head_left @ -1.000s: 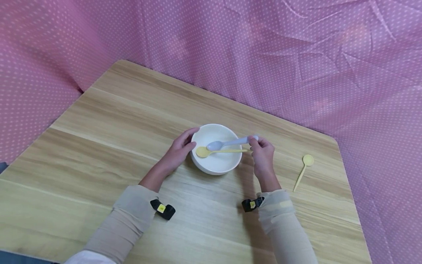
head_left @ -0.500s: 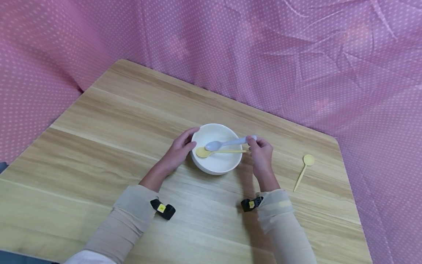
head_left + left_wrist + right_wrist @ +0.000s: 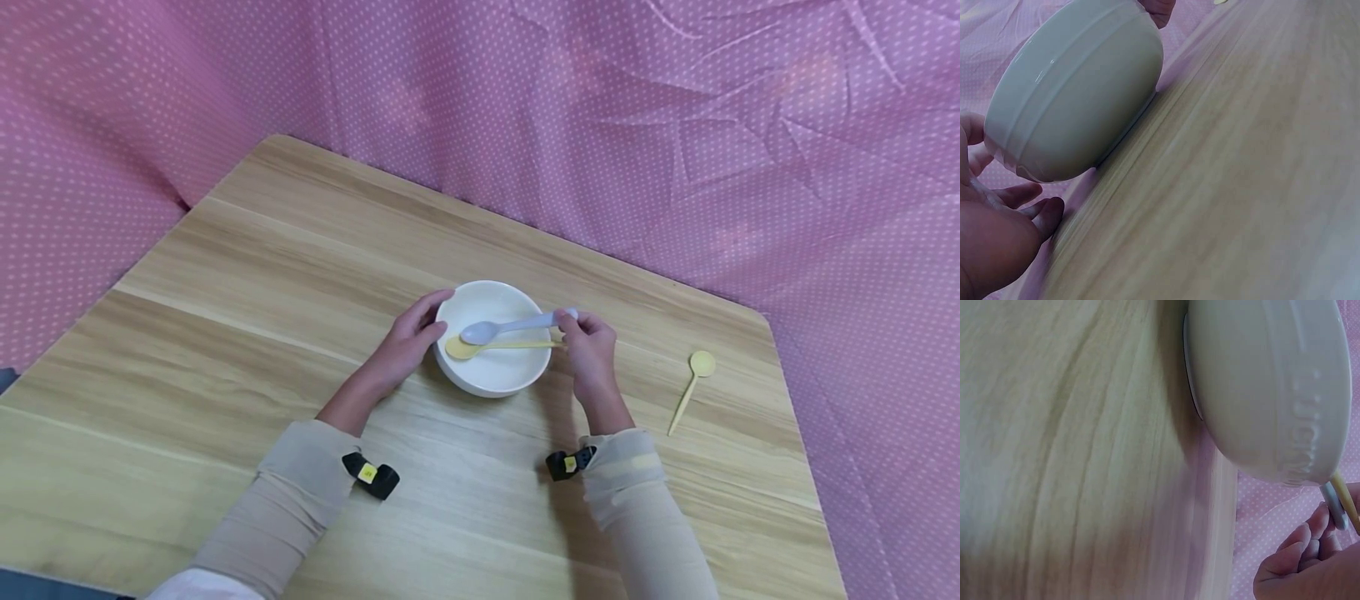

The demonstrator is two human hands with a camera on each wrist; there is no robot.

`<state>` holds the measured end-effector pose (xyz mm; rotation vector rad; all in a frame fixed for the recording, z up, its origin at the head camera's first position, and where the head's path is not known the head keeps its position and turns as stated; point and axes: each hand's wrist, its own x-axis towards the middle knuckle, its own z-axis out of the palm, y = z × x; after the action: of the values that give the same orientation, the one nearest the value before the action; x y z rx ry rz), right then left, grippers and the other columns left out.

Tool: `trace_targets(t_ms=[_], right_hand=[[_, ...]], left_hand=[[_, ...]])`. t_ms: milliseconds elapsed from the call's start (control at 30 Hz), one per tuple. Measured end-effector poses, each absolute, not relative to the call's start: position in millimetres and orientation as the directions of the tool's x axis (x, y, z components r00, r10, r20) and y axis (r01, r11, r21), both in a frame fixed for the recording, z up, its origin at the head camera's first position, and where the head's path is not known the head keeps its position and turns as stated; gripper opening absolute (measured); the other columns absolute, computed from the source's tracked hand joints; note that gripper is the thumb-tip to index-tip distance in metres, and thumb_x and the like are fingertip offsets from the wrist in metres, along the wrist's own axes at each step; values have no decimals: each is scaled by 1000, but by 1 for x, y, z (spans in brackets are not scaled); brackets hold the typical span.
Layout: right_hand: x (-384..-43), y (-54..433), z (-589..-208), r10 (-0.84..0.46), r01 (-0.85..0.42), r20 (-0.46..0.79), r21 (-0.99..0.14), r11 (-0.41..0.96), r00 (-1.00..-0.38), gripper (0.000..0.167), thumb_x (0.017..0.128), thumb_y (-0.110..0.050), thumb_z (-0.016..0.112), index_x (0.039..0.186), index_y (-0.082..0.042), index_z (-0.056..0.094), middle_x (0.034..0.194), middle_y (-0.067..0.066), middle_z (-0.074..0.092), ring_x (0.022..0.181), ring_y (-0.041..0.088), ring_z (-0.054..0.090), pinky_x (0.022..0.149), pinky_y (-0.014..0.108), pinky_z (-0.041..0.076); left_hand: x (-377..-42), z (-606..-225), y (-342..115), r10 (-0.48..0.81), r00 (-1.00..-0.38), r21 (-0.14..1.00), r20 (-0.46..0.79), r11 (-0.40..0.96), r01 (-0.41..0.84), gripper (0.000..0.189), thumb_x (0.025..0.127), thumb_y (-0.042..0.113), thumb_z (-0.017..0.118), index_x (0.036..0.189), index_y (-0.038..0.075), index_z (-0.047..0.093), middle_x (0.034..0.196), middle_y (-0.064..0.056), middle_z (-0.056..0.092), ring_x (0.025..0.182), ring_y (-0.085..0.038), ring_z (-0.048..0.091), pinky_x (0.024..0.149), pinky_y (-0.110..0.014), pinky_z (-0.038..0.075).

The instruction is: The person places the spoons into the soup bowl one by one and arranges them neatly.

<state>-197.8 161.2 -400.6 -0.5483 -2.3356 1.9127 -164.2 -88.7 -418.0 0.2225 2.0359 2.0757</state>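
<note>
Over the one white bowl (image 3: 487, 388), in the head view, your right hand (image 3: 592, 354) pinches one smooth pale-blue spoon (image 3: 517, 326) by its handle; its long axis runs nearly sideways, scoop pointing left. Yellow spoons (image 3: 517, 343) are two: one in the bowl, one on the wooden table (image 3: 450, 517). By left wrist, your left hand (image 3: 1000, 231) holds the bowl's side with parted fingers. By right wrist, your right fingers are bent near both handles; whether they touch the yellow one, I cannot tell.

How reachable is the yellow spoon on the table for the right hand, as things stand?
Probably yes, once freed: the right hand is holding the pale blue spoon, but nothing on the table appears to block its way to the yellow spoon.
</note>
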Motion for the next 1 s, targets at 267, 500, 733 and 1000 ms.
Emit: trace_targets(t_ms=[267, 500, 733, 1000], right_hand=[[-198, 160, -400, 311, 240, -175, -953, 187, -934, 21, 89, -19, 62, 97, 0, 63, 80, -3, 53, 78, 11, 49, 69, 19, 44], [-199, 158, -401, 301, 250, -181, -945, 211, -936, 22, 89, -21, 62, 95, 0, 62, 83, -1, 54, 83, 12, 50, 72, 22, 44], [-199, 155, -401, 303, 255, -177, -936, 241, -936, 23, 89, -22, 63, 93, 1, 62, 83, -1, 54, 83, 13, 49, 72, 22, 41], [-199, 154, -399, 294, 259, -179, -929, 263, -939, 23, 89, -21, 61, 94, 2, 63, 89, 1, 57, 87, 14, 50, 75, 23, 42]], left_hand=[[-163, -416, -88, 266, -963, 999, -44, -11, -49, 48, 99, 9, 39, 146, 12, 32, 152, -8, 29, 141, -21, 25, 116, -37, 22], [-167, -423, -89, 264, -963, 998, -49, -18, -55, 48, 99, 9, 40, 146, 13, 32, 151, -8, 30, 140, -20, 26, 116, -37, 22], [-177, -446, -88, 252, -967, 999, -24, -29, -32, 47, 99, 13, 42, 145, 20, 35, 150, -2, 32, 139, -15, 28, 116, -35, 23], [-177, -445, -87, 247, -969, 999, -11, -29, -19, 46, 99, 14, 42, 144, 20, 36, 148, -2, 34, 137, -15, 30, 115, -35, 24]])
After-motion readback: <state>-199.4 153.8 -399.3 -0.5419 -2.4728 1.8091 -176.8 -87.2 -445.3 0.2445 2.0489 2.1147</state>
